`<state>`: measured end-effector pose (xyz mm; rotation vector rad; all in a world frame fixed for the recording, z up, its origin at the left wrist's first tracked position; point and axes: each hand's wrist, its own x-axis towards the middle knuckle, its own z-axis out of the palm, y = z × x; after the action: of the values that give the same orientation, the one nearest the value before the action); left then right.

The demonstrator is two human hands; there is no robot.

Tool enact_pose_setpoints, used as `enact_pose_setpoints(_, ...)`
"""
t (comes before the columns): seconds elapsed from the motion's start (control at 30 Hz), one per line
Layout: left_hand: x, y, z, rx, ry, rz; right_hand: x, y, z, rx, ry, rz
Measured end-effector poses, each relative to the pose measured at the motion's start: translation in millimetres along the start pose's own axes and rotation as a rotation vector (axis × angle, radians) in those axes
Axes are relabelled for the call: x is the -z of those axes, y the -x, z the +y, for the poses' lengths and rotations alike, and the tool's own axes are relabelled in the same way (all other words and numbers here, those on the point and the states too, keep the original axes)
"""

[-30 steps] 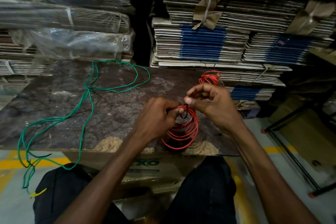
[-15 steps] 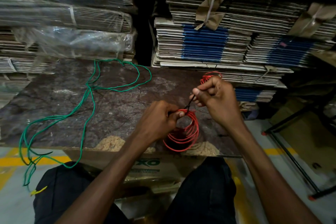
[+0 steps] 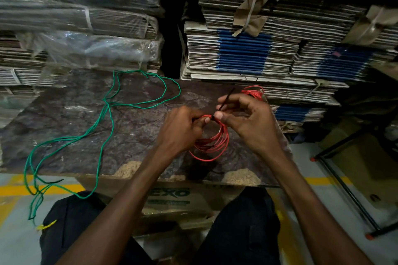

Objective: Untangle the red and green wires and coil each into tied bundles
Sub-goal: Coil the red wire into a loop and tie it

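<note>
A red wire coil [image 3: 215, 146] hangs in several loops just above the dark board [image 3: 129, 127]. My left hand [image 3: 181, 129] pinches the coil at its top. My right hand [image 3: 245, 118] pinches a thin black tie [image 3: 226, 99] that wraps the coil's top, its free end sticking up and away. A second red bundle [image 3: 253, 91] lies at the board's far right edge, partly hidden behind my right hand. The loose green wire [image 3: 103, 114] sprawls across the board's left half and drops over the near edge to the floor.
Stacks of flattened cardboard [image 3: 247, 54] rise right behind the board. Plastic-wrapped bundles [image 3: 86, 28] stand at the back left. A cardboard box [image 3: 172, 198] sits under the board between my knees. A black metal frame [image 3: 344, 189] stands on the floor at the right.
My right hand has pulled the black tie's free end up and away from the coil, drawing it tighter. My left hand has kept its pinch on the coil's top.
</note>
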<state>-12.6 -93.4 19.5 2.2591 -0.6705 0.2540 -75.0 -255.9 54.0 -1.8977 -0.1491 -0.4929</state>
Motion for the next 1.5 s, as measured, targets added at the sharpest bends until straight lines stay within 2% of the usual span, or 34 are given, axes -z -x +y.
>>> enact_pose_setpoints(0.07, -1.1, 1.1, 2.1, 0.0, 0.009, -0.012, -2.1, -1.7, 7.6, 0.048, 0.122, 0.004)
enact_pose_setpoints(0.27, -1.9, 4.8, 11.6, -0.07, 0.067, -0.047, -0.2, -15.8, 22.9, 0.06, 0.223, 0.106)
enact_pose_setpoints(0.4, -2.5, 4.7, 15.6, -0.068, 0.037, -0.049, 2.8, -19.8, 27.3, 0.053, 0.216, 0.1)
enact_pose_setpoints(0.53, -6.3, 3.2, 14.7, 0.013, -0.029, -0.045, 2.8, -13.7, 26.0, 0.084, 0.211, 0.076)
enact_pose_setpoints(0.7, -16.5, -4.9, 13.0, 0.076, -0.073, -0.026, 1.0, -6.1, 29.1, 0.075, 0.181, 0.142)
enact_pose_setpoints(0.87, -25.7, -21.7, 10.5, 0.114, -0.098, 0.045, -11.3, 1.9, 27.9, 0.022, 0.033, 0.146)
enact_pose_setpoints(1.07, -31.4, -38.0, 1.4, 0.136, 0.129, -0.046, 24.4, -14.2, 33.1, -0.024, 0.088, 0.066)
enact_pose_setpoints(1.17, -38.5, -39.5, 8.2, 0.184, 0.412, -0.14, 43.0, -16.9, 48.7, -0.14, 0.157, -0.073)
enact_pose_setpoints(1.27, -49.6, -44.6, 19.7, 0.277, 0.642, -0.183, 59.3, -12.1, 59.3, -0.327, -0.112, -0.162)
enact_pose_setpoints(1.33, -59.2, -51.1, 21.1, 0.351, 0.742, -0.198, 70.6, -9.4, 64.4, -0.382, -0.25, -0.167)
enact_pose_setpoints(1.5, -83.3, -71.5, 21.9, 0.477, 0.879, -0.201, 75.9, -15.7, 78.4, -0.513, -0.332, -0.065)
